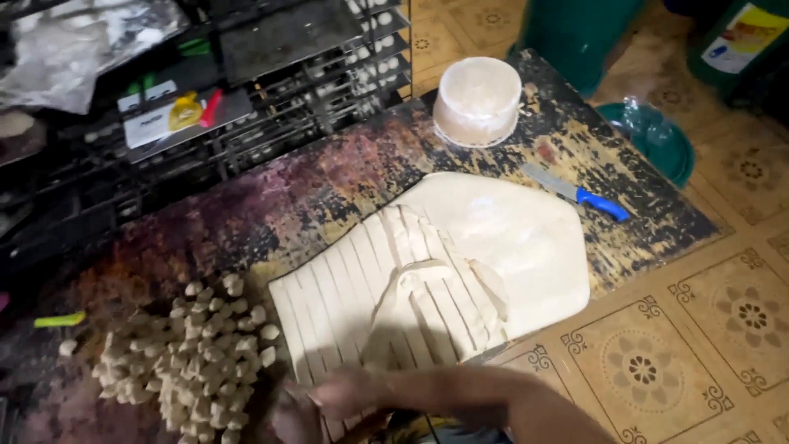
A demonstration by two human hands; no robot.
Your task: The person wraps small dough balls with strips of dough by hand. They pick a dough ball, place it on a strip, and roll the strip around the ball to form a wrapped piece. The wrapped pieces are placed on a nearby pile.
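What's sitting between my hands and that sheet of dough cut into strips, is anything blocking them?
Nothing visible is in the way. The blurred hands are already at the near edge of the dough sheet. The pile of dough pieces lies to its left, and the blue-handled knife lies beyond its far corner.

A bare forearm (493, 403) reaches leftward across the bottom edge, its hand (333, 401) low with fingers curled (blurred, so the grip is unclear).

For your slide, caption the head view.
A hand rests on strips cut from a dough sheet, beside a pile of dough pieces.
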